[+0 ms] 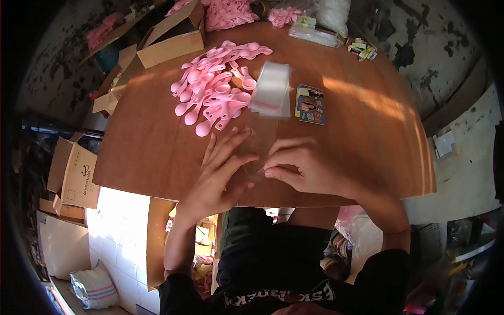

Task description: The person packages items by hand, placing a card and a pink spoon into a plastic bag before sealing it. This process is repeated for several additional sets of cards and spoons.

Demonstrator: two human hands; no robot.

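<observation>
Between my hands, just above the near part of the table, is a clear plastic bag (256, 169), thin and hard to see against the wood. My right hand (302, 167) pinches its edge between thumb and forefinger. My left hand (219, 176) is at the bag's other side, fingers spread and thumb apart from the forefinger. Beyond my left hand lies a heap of pink plastic measuring spoons (218, 86). A stack of clear plastic bags (271, 89) lies beside the heap, and right of it a small pile of blue printed cards (311, 105).
An open cardboard box (173, 39) stands at the table's far left edge. Bulging bags of pink pieces (231, 14) sit at the back. Small yellow-green boxes (362, 50) lie at the far right. Another carton (79, 173) stands left of the brown table (367, 152).
</observation>
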